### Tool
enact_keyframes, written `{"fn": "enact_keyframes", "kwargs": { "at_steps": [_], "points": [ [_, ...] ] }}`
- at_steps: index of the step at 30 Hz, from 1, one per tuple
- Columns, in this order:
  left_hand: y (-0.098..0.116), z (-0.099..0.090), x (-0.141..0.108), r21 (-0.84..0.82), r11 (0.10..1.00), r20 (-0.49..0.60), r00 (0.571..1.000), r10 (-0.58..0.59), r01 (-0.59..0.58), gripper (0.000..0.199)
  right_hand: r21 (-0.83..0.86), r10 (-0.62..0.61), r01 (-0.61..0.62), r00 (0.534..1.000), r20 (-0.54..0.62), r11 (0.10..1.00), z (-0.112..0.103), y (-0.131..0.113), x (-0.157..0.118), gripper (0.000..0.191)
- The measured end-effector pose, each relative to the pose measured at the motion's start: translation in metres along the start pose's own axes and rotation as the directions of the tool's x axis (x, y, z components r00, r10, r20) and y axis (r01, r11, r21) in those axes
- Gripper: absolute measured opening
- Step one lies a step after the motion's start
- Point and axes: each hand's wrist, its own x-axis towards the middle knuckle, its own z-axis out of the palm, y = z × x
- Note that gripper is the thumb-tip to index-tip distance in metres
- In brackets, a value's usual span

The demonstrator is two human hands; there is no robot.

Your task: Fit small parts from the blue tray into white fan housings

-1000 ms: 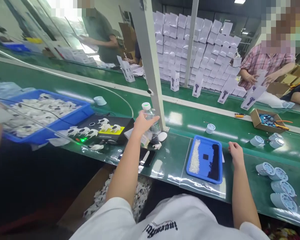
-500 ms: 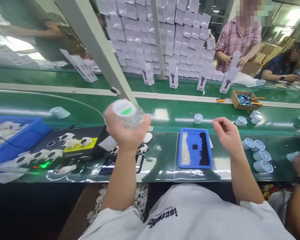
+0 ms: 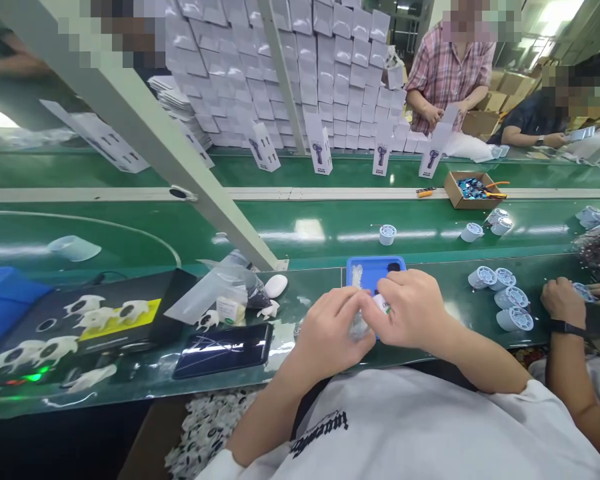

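Both hands meet in front of my chest around a clear plastic bottle (image 3: 359,327) with a white end that bears a green mark. My left hand (image 3: 330,330) is wrapped round the clear body. My right hand (image 3: 413,310) is closed over the white end, and its fingers hide most of it. Behind the hands lies a shallow blue tray (image 3: 369,261), partly covered by them. White bits are at its left and black bits at its right.
At left are a dark phone (image 3: 225,348), plastic bags (image 3: 205,293), white shell parts (image 3: 87,307) and a blue bin (image 3: 5,293). Several pale blue cylinders (image 3: 515,319) stand at right, near a co-worker's hands (image 3: 563,300). A slanted post (image 3: 180,160) crosses the conveyor.
The bottle has come down and right from above the bench to in front of my chest. My right hand has moved left and closed on its white end. The view has shifted.
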Motion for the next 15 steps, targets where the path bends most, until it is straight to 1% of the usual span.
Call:
{"fn": "enact_keyframes", "kwargs": {
  "at_steps": [2, 3, 4, 5, 7, 9, 11, 12, 13, 14, 15],
  "points": [
    [-0.002, -0.010, 0.002, -0.192, 0.981, 0.136, 0.991, -0.003, 0.030, 0.028, 0.019, -0.109, 0.109, 0.994, -0.023, 0.994, -0.005, -0.001, -0.002, 0.045],
    [-0.003, -0.014, 0.003, -0.287, 0.956, 0.222, 0.975, 0.003, 0.063, 0.027, 0.034, -0.172, 0.173, 0.985, -0.033, 0.984, -0.008, -0.002, -0.003, 0.045],
    [-0.005, -0.017, 0.004, -0.374, 0.921, 0.314, 0.949, 0.019, 0.106, 0.026, 0.052, -0.241, 0.243, 0.969, -0.045, 0.969, -0.013, -0.003, -0.002, 0.046],
    [-0.008, -0.020, 0.006, -0.454, 0.878, 0.406, 0.912, 0.053, 0.152, 0.026, 0.074, -0.316, 0.320, 0.947, -0.059, 0.945, -0.017, -0.004, 0.000, 0.047],
    [-0.013, -0.021, 0.010, -0.586, 0.773, 0.552, 0.817, 0.165, 0.241, 0.029, 0.117, -0.455, 0.460, 0.888, -0.067, 0.880, -0.027, -0.005, 0.004, 0.049],
    [-0.018, -0.020, 0.016, -0.686, 0.658, 0.612, 0.735, 0.291, 0.311, 0.034, 0.164, -0.545, 0.540, 0.838, -0.021, 0.825, -0.036, -0.005, 0.008, 0.045],
    [-0.020, -0.018, 0.022, -0.745, 0.557, 0.622, 0.682, 0.385, 0.365, 0.036, 0.227, -0.591, 0.569, 0.806, 0.036, 0.790, -0.044, -0.004, 0.007, 0.034],
    [-0.020, -0.018, 0.025, -0.760, 0.524, 0.621, 0.667, 0.411, 0.384, 0.034, 0.263, -0.594, 0.563, 0.802, 0.054, 0.783, -0.047, -0.003, 0.003, 0.028],
    [-0.019, -0.019, 0.028, -0.767, 0.503, 0.620, 0.659, 0.425, 0.397, 0.033, 0.302, -0.581, 0.541, 0.812, 0.058, 0.785, -0.051, -0.001, -0.003, 0.022],
    [-0.018, -0.020, 0.030, -0.768, 0.496, 0.622, 0.657, 0.427, 0.405, 0.032, 0.331, -0.536, 0.489, 0.841, 0.064, 0.807, -0.056, 0.002, -0.012, 0.017],
    [-0.016, -0.022, 0.031, -0.764, 0.501, 0.624, 0.662, 0.414, 0.406, 0.033, 0.356, -0.460, 0.409, 0.886, 0.067, 0.840, -0.060, 0.006, -0.022, 0.014]
  ]
}}
